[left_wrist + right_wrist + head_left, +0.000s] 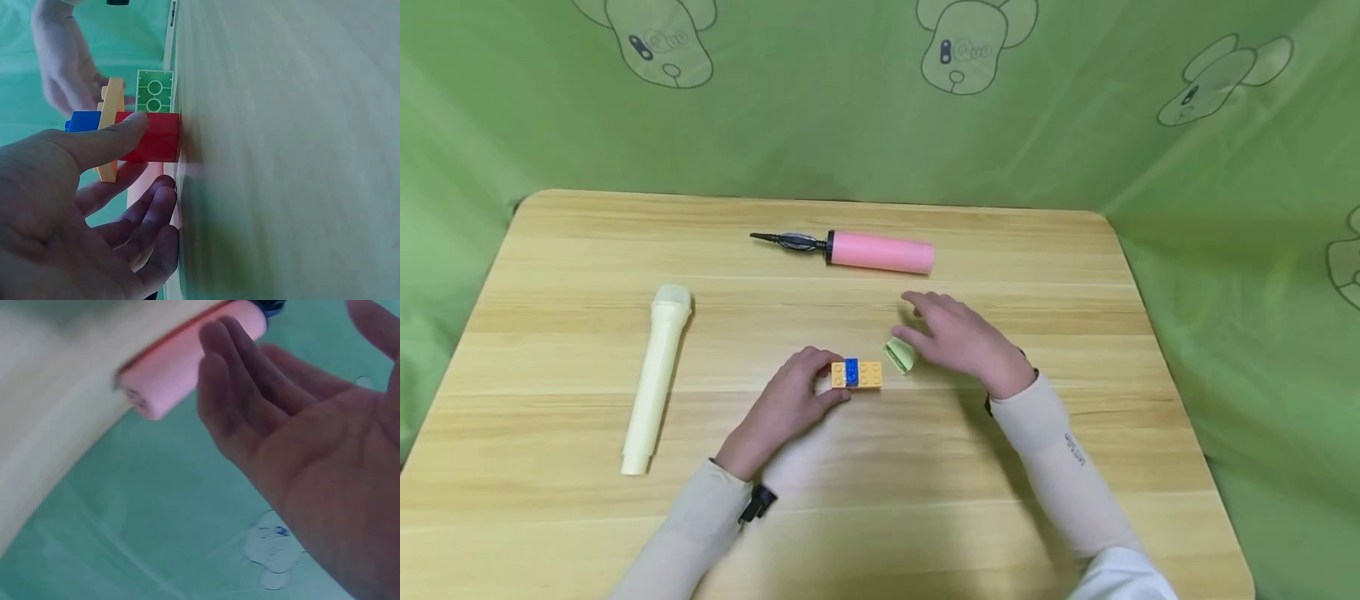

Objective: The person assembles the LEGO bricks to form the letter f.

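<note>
My left hand pinches a small block stack between thumb and fingers. From above, the stack shows a yellow-orange plate with a blue piece across it. The left wrist view shows a red block under the orange plate, close to the tabletop. A light green block lies tilted just right of the stack; its hollow underside faces the left wrist camera. My right hand hovers beside the green block, fingers extended and holding nothing.
A pink pump with a black nozzle lies across the back of the wooden table. At the left lies a cream microphone-shaped object. Green fabric hangs behind the table and at its sides.
</note>
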Demonstrator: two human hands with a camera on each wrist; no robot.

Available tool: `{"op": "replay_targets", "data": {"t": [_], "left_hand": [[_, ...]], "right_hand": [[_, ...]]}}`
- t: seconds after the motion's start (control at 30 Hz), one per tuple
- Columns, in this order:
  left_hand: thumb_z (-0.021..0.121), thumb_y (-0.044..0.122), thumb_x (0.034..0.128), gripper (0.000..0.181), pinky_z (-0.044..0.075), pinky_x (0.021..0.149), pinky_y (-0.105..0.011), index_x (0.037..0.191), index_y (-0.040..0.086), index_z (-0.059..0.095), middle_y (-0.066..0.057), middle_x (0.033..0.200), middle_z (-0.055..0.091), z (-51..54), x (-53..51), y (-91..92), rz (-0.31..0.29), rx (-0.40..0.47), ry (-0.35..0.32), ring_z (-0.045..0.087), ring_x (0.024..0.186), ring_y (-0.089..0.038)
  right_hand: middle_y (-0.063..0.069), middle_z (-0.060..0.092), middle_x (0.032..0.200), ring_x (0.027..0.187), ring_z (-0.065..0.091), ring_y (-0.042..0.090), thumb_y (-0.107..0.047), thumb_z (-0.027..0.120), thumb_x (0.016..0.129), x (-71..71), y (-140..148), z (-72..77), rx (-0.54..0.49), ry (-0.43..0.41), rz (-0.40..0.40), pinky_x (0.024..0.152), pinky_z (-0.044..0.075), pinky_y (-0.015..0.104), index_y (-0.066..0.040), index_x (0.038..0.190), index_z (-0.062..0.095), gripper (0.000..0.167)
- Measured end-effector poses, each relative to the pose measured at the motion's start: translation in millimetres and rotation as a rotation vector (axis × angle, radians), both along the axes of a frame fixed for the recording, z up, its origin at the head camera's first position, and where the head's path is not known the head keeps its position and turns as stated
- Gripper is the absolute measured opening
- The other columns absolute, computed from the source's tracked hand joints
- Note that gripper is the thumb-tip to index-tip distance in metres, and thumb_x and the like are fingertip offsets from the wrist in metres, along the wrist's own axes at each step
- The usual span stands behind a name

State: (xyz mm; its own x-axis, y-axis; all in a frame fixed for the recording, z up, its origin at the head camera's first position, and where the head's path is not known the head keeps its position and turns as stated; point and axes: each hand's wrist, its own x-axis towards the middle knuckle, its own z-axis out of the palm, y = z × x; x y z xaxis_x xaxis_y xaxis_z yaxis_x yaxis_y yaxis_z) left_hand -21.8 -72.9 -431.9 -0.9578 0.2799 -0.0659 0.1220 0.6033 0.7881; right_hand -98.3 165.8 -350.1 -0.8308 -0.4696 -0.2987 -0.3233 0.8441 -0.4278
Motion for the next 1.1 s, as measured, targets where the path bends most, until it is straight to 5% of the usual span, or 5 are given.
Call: {"op": "replay_targets", "data": {"t": [0.2, 0.33, 0.67, 1.1], "left_hand": [[0.084, 0.022, 0.0834, 0.042, 0.051, 0.093, -0.038, 0.120, 0.007, 0.068, -0.004, 0.112, 0.065, -0.3, 0.1, 0.4, 0.006, 0.001, -0.002, 0.059, 0.103, -0.020], [0.084, 0.023, 0.0834, 0.042, 0.051, 0.092, -0.038, 0.120, 0.008, 0.068, -0.004, 0.112, 0.065, -0.6, -0.3, 0.1, 0.007, -0.004, -0.006, 0.059, 0.102, -0.020], [0.084, 0.023, 0.0833, 0.042, 0.051, 0.093, -0.038, 0.119, 0.009, 0.068, -0.003, 0.112, 0.064, -0.2, -0.4, 0.3, 0.008, -0.011, -0.014, 0.059, 0.101, -0.019], [0.083, 0.022, 0.0839, 0.040, 0.050, 0.093, -0.039, 0.119, 0.009, 0.068, -0.003, 0.112, 0.064, -1.4, -0.6, -0.2, 0.008, 0.002, -0.018, 0.059, 0.102, -0.020]], "right_hand": [[0.014, 0.064, 0.114, 0.102, 0.061, 0.027, -0.034, 0.051, 0.105, -2.4, 6.5, -21.4, -0.014, -0.061, -0.028, 0.090, 0.052, 0.045, 0.001, 0.130, 0.054, 0.044], [0.007, 0.061, 0.099, 0.084, 0.056, 0.020, -0.033, 0.055, 0.103, 0.2, 7.6, -34.0, -0.003, -0.028, -0.012, 0.075, 0.051, 0.037, -0.003, 0.111, 0.060, 0.031], [0.005, 0.061, 0.099, 0.084, 0.056, 0.019, -0.025, 0.063, 0.099, 7.7, -0.2, -38.7, -0.031, 0.048, 0.027, 0.074, 0.051, 0.034, -0.004, 0.101, 0.065, 0.021], [0.002, 0.067, 0.087, 0.071, 0.056, 0.013, -0.018, 0.068, 0.096, 10.8, -6.7, -33.9, -0.080, 0.016, 0.022, 0.068, 0.050, 0.031, -0.008, 0.097, 0.065, 0.011]]}}
